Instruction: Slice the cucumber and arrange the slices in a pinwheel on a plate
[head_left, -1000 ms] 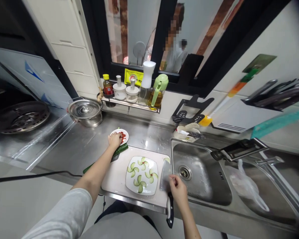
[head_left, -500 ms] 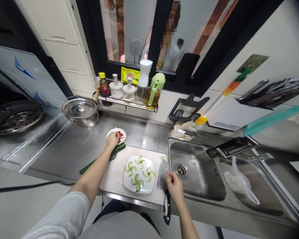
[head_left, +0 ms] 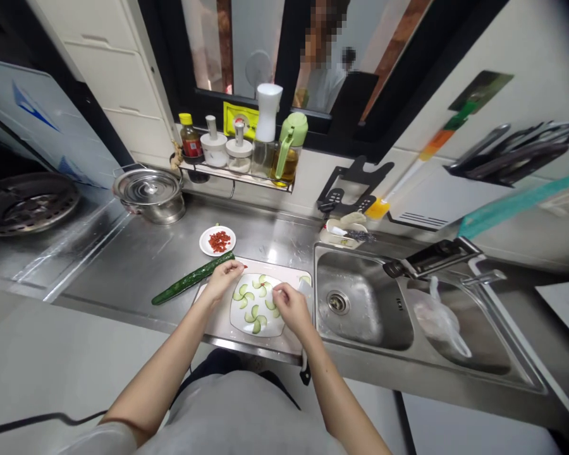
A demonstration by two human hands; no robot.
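- Drew the left hand [head_left: 224, 277] away from the small white dish [head_left: 203, 243], left of centre in the frame, and brought it down and right, close to the upper left corner of the plate [head_left: 269, 328].
- Shifted the right hand [head_left: 291, 305] up and left from beside the knife [head_left: 305, 374] to the right edge of the plate, just right of mid-frame.
- Pinched one small red piece [head_left: 245, 266] at the left fingertips, with thumb and finger closed on it.
- Curled the right fingers with tips near one another; could not tell of any full closing, of anything held, or of contact with the plate.
- Uncovered the heap of red bits [head_left: 219, 241] in the dish, and the whole cucumber [head_left: 184, 284] at left of centre, both earlier partly behind the left hand and forearm.
- Kept the plate on the cutting board [head_left: 213, 325], low in the middle of the frame, with green slices [head_left: 256, 320] in pinwheels.
- Saw red at the centre of the top pinwheel, none at the left or bottom ones; had the right pinwheel partly hidden by the right hand.
- Gathered both hands at the plate, judging by this a shift from picking up to placing.
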